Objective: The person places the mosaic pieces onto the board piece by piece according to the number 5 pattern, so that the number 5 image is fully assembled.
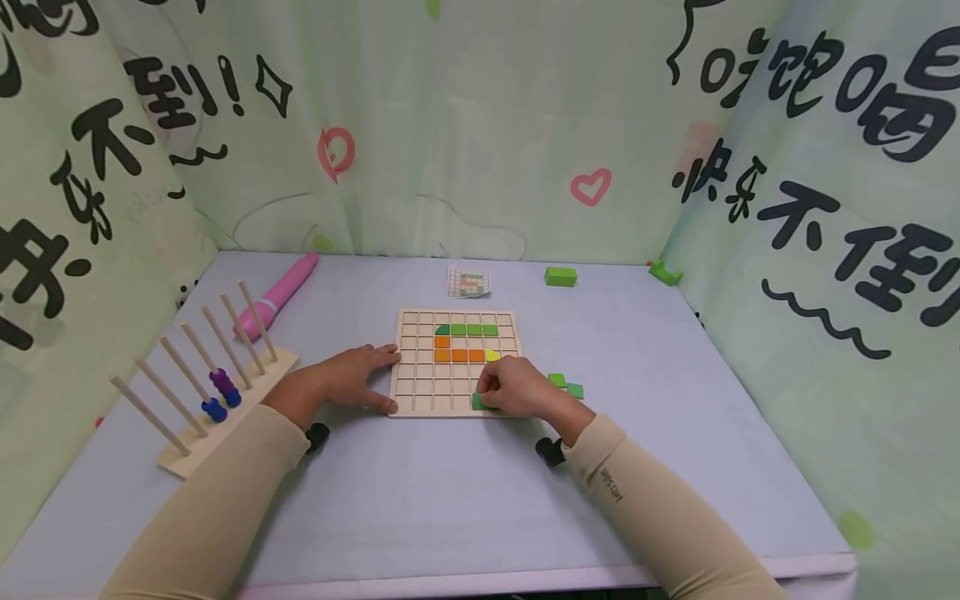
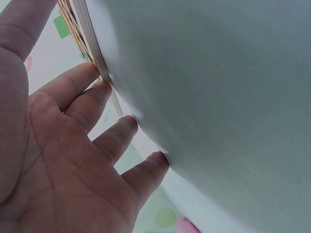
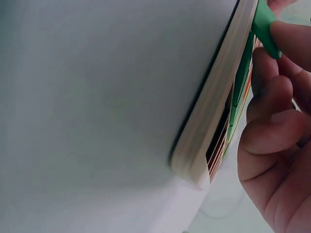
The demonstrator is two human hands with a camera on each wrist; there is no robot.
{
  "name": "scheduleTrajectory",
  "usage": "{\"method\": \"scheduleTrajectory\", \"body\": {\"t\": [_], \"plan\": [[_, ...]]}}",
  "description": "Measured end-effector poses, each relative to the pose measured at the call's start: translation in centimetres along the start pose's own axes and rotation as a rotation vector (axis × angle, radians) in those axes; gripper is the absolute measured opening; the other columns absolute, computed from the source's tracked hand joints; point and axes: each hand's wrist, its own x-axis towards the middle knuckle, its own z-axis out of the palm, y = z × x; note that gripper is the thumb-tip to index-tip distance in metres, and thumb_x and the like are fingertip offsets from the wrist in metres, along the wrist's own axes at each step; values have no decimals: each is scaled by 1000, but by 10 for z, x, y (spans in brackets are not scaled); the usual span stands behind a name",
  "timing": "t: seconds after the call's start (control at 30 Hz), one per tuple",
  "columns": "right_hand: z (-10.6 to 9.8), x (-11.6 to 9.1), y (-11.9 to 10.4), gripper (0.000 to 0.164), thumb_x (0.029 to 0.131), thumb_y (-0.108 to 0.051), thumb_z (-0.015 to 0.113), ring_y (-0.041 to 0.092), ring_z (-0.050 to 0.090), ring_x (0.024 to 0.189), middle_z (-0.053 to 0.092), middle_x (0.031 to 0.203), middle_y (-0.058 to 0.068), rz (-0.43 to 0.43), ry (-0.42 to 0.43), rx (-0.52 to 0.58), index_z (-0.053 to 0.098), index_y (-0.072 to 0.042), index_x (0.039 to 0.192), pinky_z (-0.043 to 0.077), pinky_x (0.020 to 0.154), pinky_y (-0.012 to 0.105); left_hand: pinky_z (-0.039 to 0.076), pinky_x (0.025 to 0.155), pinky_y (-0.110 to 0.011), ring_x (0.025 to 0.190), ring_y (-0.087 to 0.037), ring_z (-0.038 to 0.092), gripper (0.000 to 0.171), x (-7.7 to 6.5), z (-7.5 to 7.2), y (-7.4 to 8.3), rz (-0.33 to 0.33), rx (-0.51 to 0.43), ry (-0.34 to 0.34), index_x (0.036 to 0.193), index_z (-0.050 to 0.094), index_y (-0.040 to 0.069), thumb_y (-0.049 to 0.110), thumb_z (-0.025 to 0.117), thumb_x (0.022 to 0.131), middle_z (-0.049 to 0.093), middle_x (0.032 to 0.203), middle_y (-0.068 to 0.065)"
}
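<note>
A wooden grid board [image 1: 415,386] lies flat on the table. Green tiles [image 1: 467,330], orange tiles [image 1: 457,356] and a yellow tile [image 1: 492,356] sit in its cells. My left hand [image 1: 347,377] is at the board's left side, thumb and fingers spread, fingertips right at the edge. Over the board's lower right, my right hand [image 1: 522,387] pinches a green tile [image 3: 264,25] between thumb and finger, tilted over the near edge. More green tiles [image 3: 239,80] lie in the near row beneath that hand, mostly hidden from the head view.
Two loose green tiles [image 1: 566,386] lie right of the board. Behind it are a patterned card [image 1: 469,282] and a green block [image 1: 560,277]. A wooden peg stand [image 1: 228,412] with blue and purple beads and a pink stick [image 1: 281,292] occupy the left side.
</note>
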Motion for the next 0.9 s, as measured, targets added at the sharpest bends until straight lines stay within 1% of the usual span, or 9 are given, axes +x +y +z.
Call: {"method": "scheduleTrajectory", "body": {"t": [0.27,0.47,0.6,0.77,0.9], "plan": [[3,2,-3,5,93,-7,73,15,58,79,68,82,-2,-21,29,-78,76,-11,91,49,70,27,23,127,-57,158,-42,20,96,-2,-2,1,19,-1,4,162,37,11,46,84,86,26,172,-8],[6,0,-4,7,95,-6,73,15,58,78,69,82,-2,-25,37,-88,77,-10,92,50,70,26,22,127,-58,159,-41,18,97,-2,0,3,-11,-19,-1,162,37,13,46,85,84,25,173,-7],[2,-2,-3,6,96,-10,72,16,59,84,71,87,-3,-32,25,-84,78,-12,95,52,75,29,22,127,-58,159,-41,18,97,-1,0,4,-24,-16,-1,162,37,13,46,85,84,25,173,-7],[-9,-7,6,9,97,-15,71,15,60,90,74,97,-5,-55,6,-53,78,-15,102,52,83,32,22,127,-58,159,-41,19,97,-2,-1,4,-17,-11,2,162,37,12,47,85,85,25,173,-7],[-19,-13,19,13,97,-15,71,14,60,89,73,101,-5,-54,6,13,78,-15,108,51,81,32,22,127,-58,159,-42,19,97,-2,0,3,-2,-10,5,162,37,12,47,84,85,25,173,-8]]}}
